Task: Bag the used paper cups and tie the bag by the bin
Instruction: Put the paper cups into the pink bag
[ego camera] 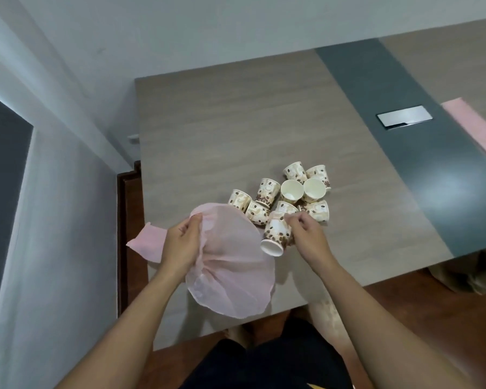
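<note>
Pink filmy bag gripped by left hand; right hand pinches a tilted printed paper cup.

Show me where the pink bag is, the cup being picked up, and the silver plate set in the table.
pink bag (pixel 230 265): head view, on its stretched translucent side.
held cup (pixel 277 233): head view, on its printed wall.
silver plate (pixel 404 115): head view, on its flat middle.

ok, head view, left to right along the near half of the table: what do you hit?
Pink bag corner → left hand gripping the pink bag's mouth → tilted paper cup held in the right hand → dark grey strip of the table → pink sheet at the far right edge.
</note>
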